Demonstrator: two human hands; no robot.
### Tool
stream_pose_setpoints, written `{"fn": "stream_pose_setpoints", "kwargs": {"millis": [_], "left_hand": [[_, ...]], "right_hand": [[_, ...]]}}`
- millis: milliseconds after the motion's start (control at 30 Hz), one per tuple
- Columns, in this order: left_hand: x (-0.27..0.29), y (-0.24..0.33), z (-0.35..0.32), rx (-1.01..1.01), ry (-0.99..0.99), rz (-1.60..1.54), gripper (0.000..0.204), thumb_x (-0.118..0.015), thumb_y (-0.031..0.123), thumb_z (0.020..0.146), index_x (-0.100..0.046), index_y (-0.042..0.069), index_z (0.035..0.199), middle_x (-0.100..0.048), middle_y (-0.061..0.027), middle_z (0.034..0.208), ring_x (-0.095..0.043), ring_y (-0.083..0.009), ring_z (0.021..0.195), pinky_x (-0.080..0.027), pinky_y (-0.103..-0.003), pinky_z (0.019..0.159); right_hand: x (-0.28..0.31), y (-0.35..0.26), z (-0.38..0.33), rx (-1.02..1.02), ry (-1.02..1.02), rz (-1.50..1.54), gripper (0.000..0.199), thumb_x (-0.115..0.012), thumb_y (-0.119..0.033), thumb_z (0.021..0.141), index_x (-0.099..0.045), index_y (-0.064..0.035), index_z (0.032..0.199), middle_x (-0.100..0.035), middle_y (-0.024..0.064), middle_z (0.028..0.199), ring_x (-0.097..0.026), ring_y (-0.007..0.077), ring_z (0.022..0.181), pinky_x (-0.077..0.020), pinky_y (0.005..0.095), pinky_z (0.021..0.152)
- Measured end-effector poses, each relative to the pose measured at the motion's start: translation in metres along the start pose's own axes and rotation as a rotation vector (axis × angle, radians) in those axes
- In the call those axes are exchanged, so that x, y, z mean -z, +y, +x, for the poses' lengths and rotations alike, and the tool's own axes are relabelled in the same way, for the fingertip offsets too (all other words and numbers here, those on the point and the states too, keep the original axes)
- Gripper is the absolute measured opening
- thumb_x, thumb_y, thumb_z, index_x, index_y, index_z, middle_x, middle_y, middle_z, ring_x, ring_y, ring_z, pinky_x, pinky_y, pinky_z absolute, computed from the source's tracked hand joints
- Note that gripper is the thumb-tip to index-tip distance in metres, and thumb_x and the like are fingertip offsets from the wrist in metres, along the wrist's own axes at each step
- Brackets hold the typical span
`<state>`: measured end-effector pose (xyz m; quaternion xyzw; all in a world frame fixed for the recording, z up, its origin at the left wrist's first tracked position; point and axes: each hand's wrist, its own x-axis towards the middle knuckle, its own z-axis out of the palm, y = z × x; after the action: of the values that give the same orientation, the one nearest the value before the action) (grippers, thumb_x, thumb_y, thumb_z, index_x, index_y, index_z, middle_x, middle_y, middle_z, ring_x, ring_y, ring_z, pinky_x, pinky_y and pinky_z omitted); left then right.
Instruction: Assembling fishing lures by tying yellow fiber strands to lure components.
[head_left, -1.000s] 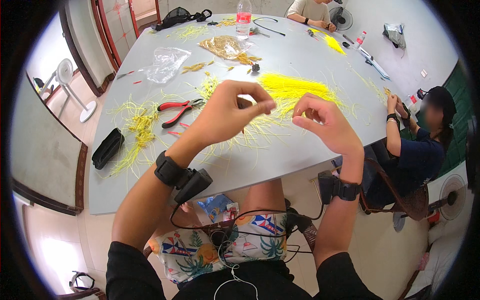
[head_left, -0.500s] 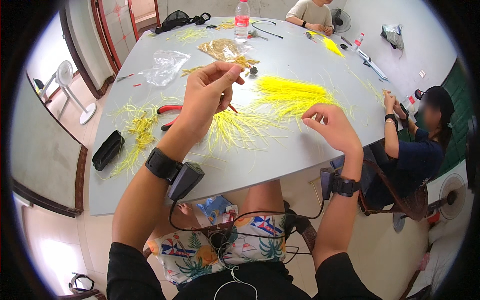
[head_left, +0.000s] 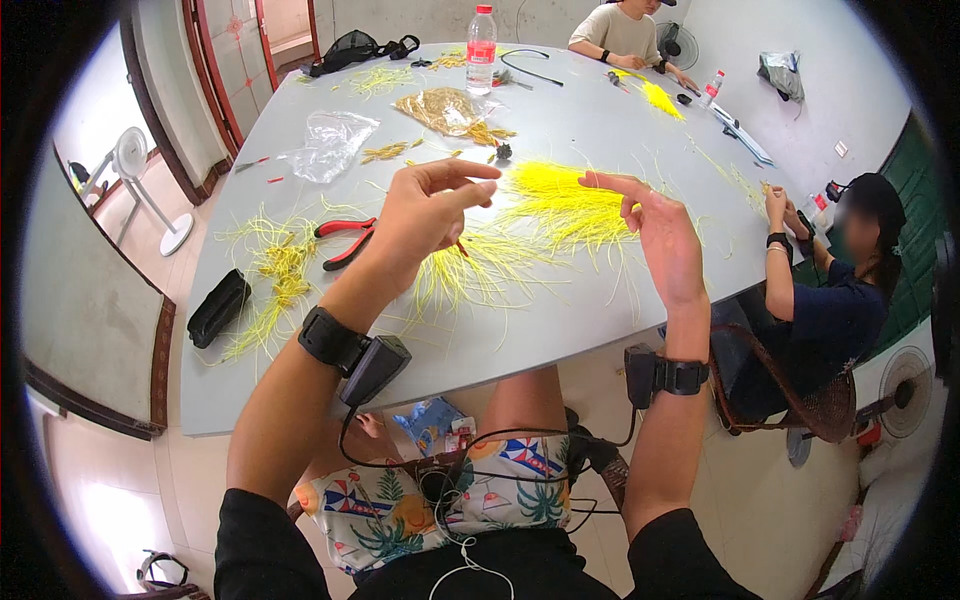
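Note:
My left hand (head_left: 425,215) is raised over the grey table (head_left: 560,330), thumb and forefinger stretched to the right. A thin brown-tipped wire piece (head_left: 461,246) sticks out under its curled fingers. My right hand (head_left: 655,240) is up beside it, apart from it, with spread fingers holding nothing and the forefinger pointing left. Between and behind the hands lies a thick pile of bright yellow wires (head_left: 560,200). A looser fan of yellow wires (head_left: 470,275) is spread below my left hand. Both wrists wear black bands with devices.
Red-handled pliers (head_left: 345,240), a tangle of yellow wires (head_left: 275,270) and a black case (head_left: 218,307) lie at the left. Farther off are a clear plastic bag (head_left: 330,140), a bag of brass-coloured parts (head_left: 445,108) and a water bottle (head_left: 481,35). One person (head_left: 830,300) sits at the right, another (head_left: 625,30) at the far end.
My hands were close together low over the near wires. The left hand rose toward the far side, and the right hand lifted, moved away and spread its fingers.

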<state>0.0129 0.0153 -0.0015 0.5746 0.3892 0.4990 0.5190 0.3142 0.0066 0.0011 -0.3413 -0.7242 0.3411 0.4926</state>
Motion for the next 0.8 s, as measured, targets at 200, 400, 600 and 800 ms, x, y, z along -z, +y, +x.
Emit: {"fn": "stream_pose_setpoints", "kwargs": {"millis": [200, 400, 600, 800], "left_hand": [[-0.004, 0.002, -0.003, 0.011, -0.151, 0.057, 0.035, -0.068, 0.024, 0.105, -0.072, 0.005, 0.135, -0.077, -0.0113, 0.116, -0.047, -0.0018, 0.051, -0.034, -0.017, 0.045], [-0.007, 0.005, -0.005, -0.025, -0.147, -0.044, 0.040, -0.065, 0.034, 0.108, -0.073, 0.005, 0.134, -0.078, -0.0092, 0.113, -0.045, -0.0028, 0.050, -0.033, -0.019, 0.046], [-0.015, 0.006, -0.009, -0.069, -0.108, 0.024, 0.033, -0.075, 0.032, 0.103, -0.080, 0.003, 0.118, -0.073, -0.0014, 0.086, -0.045, -0.0019, 0.051, -0.030, -0.020, 0.046], [-0.011, 0.002, -0.008, -0.096, -0.065, 0.062, 0.029, -0.079, 0.029, 0.101, -0.081, 0.003, 0.114, -0.065, 0.0037, 0.070, -0.044, -0.0007, 0.050, -0.031, -0.020, 0.046]], "right_hand": [[-0.009, -0.007, 0.000, 0.014, -0.071, 0.179, 0.068, -0.034, -0.048, 0.107, -0.072, 0.0007, 0.134, -0.067, 0.0183, 0.146, -0.050, 0.0180, 0.107, -0.0322, 0.0318, 0.085], [-0.025, -0.028, 0.001, 0.024, -0.168, 0.027, 0.059, -0.037, -0.039, 0.107, -0.075, -0.0001, 0.130, -0.074, 0.0091, 0.136, -0.048, 0.0154, 0.098, -0.0387, 0.0305, 0.086], [-0.042, -0.036, -0.001, 0.039, -0.224, -0.088, 0.051, -0.043, -0.034, 0.108, -0.075, -0.0020, 0.130, -0.076, 0.0084, 0.128, -0.056, 0.0171, 0.105, -0.0437, 0.0311, 0.095], [-0.051, -0.033, 0.001, 0.001, -0.229, 0.023, 0.040, -0.051, -0.030, 0.108, -0.074, -0.0014, 0.124, -0.075, 0.0083, 0.123, -0.058, 0.0153, 0.105, -0.0440, 0.0301, 0.095]]}}
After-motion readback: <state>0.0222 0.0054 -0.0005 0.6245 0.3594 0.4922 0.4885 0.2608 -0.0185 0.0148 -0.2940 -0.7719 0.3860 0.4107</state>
